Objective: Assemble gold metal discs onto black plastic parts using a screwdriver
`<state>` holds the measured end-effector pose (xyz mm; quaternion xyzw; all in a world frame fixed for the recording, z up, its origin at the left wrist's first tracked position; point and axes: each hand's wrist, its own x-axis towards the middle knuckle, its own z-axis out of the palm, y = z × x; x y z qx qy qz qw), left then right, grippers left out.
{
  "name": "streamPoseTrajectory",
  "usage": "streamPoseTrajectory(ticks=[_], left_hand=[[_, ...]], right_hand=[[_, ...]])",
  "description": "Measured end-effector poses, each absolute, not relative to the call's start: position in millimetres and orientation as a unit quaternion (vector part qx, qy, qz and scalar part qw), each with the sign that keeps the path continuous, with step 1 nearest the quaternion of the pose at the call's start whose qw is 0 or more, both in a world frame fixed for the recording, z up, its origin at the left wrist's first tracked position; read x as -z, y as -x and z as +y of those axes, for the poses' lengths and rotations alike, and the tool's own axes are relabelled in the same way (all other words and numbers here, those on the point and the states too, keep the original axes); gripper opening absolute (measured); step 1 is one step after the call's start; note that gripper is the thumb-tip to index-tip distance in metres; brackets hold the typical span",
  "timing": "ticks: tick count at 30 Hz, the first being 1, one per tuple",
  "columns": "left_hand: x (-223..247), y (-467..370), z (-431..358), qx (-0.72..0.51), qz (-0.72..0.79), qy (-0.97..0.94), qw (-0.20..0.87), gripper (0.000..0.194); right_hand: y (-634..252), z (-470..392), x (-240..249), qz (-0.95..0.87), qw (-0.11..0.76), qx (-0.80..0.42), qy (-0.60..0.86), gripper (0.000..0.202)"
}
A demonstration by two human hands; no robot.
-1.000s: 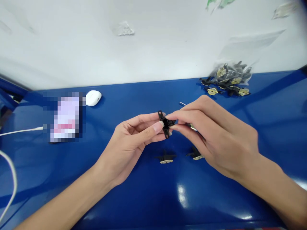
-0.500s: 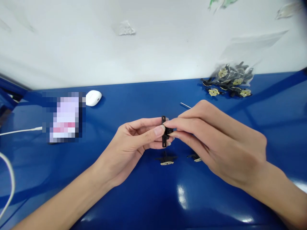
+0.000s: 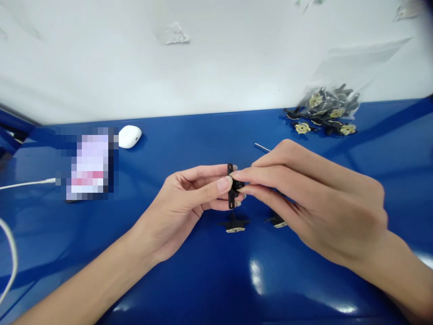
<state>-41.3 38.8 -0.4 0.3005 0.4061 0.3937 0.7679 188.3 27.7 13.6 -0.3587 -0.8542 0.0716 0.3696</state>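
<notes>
Between the thumb and fingers of my left hand (image 3: pixel 189 194) is a small black slotted bracket (image 3: pixel 231 203), held upright. My right hand (image 3: pixel 314 203) pinches at the bracket's right side with thumb and index finger; the fingertips cover whatever small part may be between them. Just below on the table lies a black part with a brass-coloured disc (image 3: pixel 235 225). A second such part (image 3: pixel 279 221) is partly hidden under my right hand. A thin metal rod (image 3: pixel 262 147) sticks out from behind my right knuckles.
Several more black parts with brass discs (image 3: pixel 302 128) lie at the back right, some inside a clear plastic bag (image 3: pixel 348 104). At the left are a blurred-out phone (image 3: pixel 89 162), a white case (image 3: pixel 130 136) and a white cable (image 3: pixel 27 185). A white wall rises behind the blue table (image 3: pixel 189 280).
My right hand has shifted slightly, its wrist a little further right, while its fingertips stay at the bracket. The left hand barely differs. The whole view has moved slightly.
</notes>
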Motion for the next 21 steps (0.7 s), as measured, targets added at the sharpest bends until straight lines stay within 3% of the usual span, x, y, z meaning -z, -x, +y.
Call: streamPoseTrajectory(ticks=[9, 21], left_hand=[[-0.1, 43.5, 38.2, -0.396, 0.404, -0.301, 0.768, 0.018], [0.2, 41.5, 36.9, -0.425, 0.393, -0.277, 0.767, 0.021]], right_hand=[[-185.3, 28.0, -14.5, -0.853, 0.375, -0.052, 0.359, 0.030], [-181.6, 24.1, -16.4, -0.835, 0.390, -0.042, 0.385, 0.021]])
